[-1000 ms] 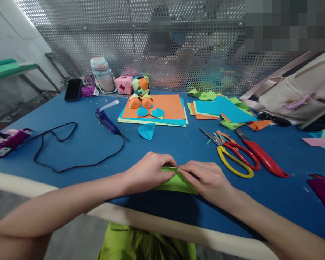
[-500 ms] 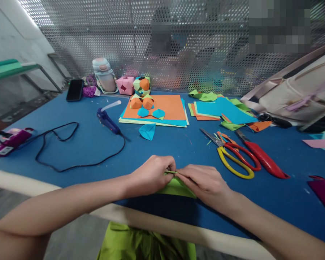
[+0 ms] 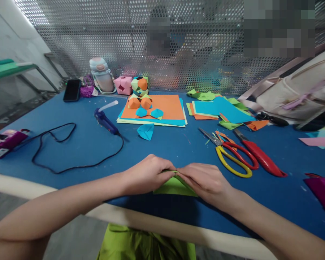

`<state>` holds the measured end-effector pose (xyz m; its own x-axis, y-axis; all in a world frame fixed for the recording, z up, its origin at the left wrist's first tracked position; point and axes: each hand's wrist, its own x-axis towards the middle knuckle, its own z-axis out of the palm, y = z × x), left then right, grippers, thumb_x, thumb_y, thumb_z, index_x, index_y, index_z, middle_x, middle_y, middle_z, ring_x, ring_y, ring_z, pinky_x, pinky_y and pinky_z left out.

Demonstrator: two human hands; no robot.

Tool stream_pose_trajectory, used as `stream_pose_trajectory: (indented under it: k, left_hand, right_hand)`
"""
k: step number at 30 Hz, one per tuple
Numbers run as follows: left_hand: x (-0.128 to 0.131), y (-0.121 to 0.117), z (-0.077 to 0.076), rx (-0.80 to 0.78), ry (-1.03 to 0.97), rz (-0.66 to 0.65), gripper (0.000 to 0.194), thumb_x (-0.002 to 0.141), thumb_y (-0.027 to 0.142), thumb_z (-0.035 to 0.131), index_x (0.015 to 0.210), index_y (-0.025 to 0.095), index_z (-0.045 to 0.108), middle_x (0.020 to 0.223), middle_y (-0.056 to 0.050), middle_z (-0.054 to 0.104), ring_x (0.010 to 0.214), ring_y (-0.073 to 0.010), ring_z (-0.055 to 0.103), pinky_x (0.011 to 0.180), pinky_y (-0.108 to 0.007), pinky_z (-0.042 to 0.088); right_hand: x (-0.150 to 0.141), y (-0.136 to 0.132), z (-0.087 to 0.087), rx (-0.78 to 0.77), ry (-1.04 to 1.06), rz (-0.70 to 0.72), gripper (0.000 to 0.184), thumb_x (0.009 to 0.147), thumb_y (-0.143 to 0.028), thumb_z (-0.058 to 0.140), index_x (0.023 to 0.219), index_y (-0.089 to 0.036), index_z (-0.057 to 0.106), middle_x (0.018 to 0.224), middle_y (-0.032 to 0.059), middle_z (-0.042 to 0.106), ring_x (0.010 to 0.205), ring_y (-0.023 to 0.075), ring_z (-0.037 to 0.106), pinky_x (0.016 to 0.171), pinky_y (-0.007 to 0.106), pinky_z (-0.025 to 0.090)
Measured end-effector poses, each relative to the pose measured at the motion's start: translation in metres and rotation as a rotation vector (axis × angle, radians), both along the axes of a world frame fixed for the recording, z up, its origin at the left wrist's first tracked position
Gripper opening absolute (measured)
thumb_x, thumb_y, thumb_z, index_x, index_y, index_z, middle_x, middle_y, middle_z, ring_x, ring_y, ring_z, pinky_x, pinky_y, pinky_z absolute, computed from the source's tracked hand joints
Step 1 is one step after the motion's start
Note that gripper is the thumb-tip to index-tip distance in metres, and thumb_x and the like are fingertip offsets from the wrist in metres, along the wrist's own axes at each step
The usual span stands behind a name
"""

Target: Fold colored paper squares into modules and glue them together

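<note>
Near the front edge of the blue table, a folded sheet of green paper point(image 3: 174, 187) is pinched between both hands. My left hand point(image 3: 147, 175) is closed on its upper left part, thumb toward me. My right hand point(image 3: 207, 180) grips the right slanting side, its fingertips meeting the left ones at the top peak. Parts of the paper are hidden behind the fingers. Beyond the hands lies a folded blue paper piece point(image 3: 146, 131). To the right are scissors point(image 3: 233, 155) with red and yellow handles, lying beside a red-handled cutter point(image 3: 264, 159).
At left lie a blue glue gun point(image 3: 106, 121) with its cord and a purple power strip point(image 3: 8, 144). Farther back are an orange sheet point(image 3: 168, 106) on a stack, folded paper balls point(image 3: 140, 86), a bottle point(image 3: 102, 77), a phone point(image 3: 72, 90) and blue paper point(image 3: 233, 110). A bag point(image 3: 298, 94) stands at right.
My left fingers curled in over the green paper's top edge, then stretched out again along it. My right hand keeps its grip with little movement. The camera view shifts slightly.
</note>
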<state>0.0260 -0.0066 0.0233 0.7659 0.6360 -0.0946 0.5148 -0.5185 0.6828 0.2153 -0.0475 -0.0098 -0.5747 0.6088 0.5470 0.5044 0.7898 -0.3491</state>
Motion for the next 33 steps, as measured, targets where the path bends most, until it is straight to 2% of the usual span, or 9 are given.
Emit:
stream_pose_trajectory:
  k: [5, 10, 13, 19, 23, 26, 30, 33]
  left_hand:
    - [-0.002, 0.0, -0.007, 0.161, -0.01, -0.095, 0.031, 0.09, 0.018, 0.038, 0.079, 0.013, 0.067, 0.075, -0.005, 0.068, 0.069, -0.0111, 0.058, 0.064, -0.019, 0.038]
    - [0.001, -0.003, -0.015, 0.294, -0.025, -0.049, 0.03, 0.087, 0.016, 0.039, 0.071, 0.013, 0.065, 0.07, -0.004, 0.067, 0.064, -0.0111, 0.056, 0.062, -0.02, 0.038]
    - [0.002, -0.005, -0.015, 0.332, -0.041, 0.008, 0.028, 0.085, 0.015, 0.041, 0.073, 0.013, 0.066, 0.07, -0.004, 0.067, 0.063, -0.0111, 0.057, 0.061, -0.02, 0.038]
    - [0.005, -0.006, -0.017, 0.326, -0.077, 0.119, 0.019, 0.079, 0.015, 0.048, 0.075, 0.015, 0.066, 0.069, -0.002, 0.067, 0.062, -0.0106, 0.056, 0.06, -0.019, 0.039]
    - [0.005, -0.006, -0.018, 0.31, -0.083, 0.131, 0.013, 0.073, 0.011, 0.051, 0.07, 0.015, 0.063, 0.063, 0.001, 0.063, 0.056, -0.0085, 0.05, 0.057, -0.018, 0.038]
    - [0.005, -0.006, -0.016, 0.277, -0.112, 0.177, 0.012, 0.071, 0.009, 0.051, 0.066, 0.014, 0.061, 0.06, 0.002, 0.06, 0.055, -0.0078, 0.048, 0.056, -0.018, 0.036]
    - [0.006, -0.006, -0.013, 0.203, -0.112, 0.236, 0.012, 0.07, 0.01, 0.05, 0.065, 0.014, 0.06, 0.059, 0.003, 0.058, 0.055, -0.0081, 0.049, 0.055, -0.018, 0.035]
    - [0.007, -0.007, -0.011, 0.161, -0.093, 0.203, 0.014, 0.07, 0.011, 0.051, 0.073, 0.015, 0.064, 0.066, 0.001, 0.063, 0.06, -0.0094, 0.053, 0.057, -0.018, 0.037]
  right_hand:
    - [0.002, 0.0, -0.001, 0.02, -0.02, 0.026, 0.021, 0.092, -0.016, 0.041, 0.083, -0.013, 0.059, 0.068, 0.0074, 0.066, 0.062, 0.0139, 0.061, 0.056, 0.024, 0.045]
    - [0.002, 0.002, -0.003, 0.002, -0.017, -0.011, 0.018, 0.092, -0.017, 0.042, 0.087, -0.014, 0.059, 0.067, 0.0048, 0.065, 0.06, 0.0124, 0.059, 0.056, 0.023, 0.045]
    - [0.001, 0.002, -0.001, -0.061, 0.014, -0.052, 0.012, 0.09, -0.016, 0.047, 0.092, -0.016, 0.059, 0.077, 0.0052, 0.067, 0.068, 0.0125, 0.061, 0.063, 0.023, 0.047]
    - [-0.002, 0.0, -0.002, -0.149, 0.021, -0.106, 0.015, 0.09, -0.014, 0.043, 0.092, -0.018, 0.057, 0.079, 0.0045, 0.065, 0.071, 0.0129, 0.061, 0.064, 0.024, 0.047]
    - [-0.004, -0.001, -0.006, -0.103, -0.043, -0.122, 0.015, 0.09, -0.015, 0.041, 0.094, -0.019, 0.055, 0.081, 0.0057, 0.065, 0.074, 0.0147, 0.061, 0.065, 0.026, 0.047]
    - [-0.006, -0.002, -0.003, -0.04, 0.031, -0.166, 0.012, 0.088, -0.016, 0.046, 0.098, -0.017, 0.054, 0.079, 0.0059, 0.065, 0.072, 0.0155, 0.061, 0.064, 0.026, 0.047]
    - [-0.005, -0.003, 0.003, -0.099, 0.064, -0.194, 0.011, 0.088, -0.014, 0.046, 0.087, -0.018, 0.056, 0.073, 0.0038, 0.064, 0.065, 0.0133, 0.06, 0.06, 0.024, 0.045]
    - [-0.003, -0.002, 0.003, -0.125, 0.015, -0.158, 0.016, 0.089, -0.014, 0.043, 0.083, -0.018, 0.058, 0.071, 0.0036, 0.064, 0.063, 0.0128, 0.059, 0.058, 0.024, 0.044]
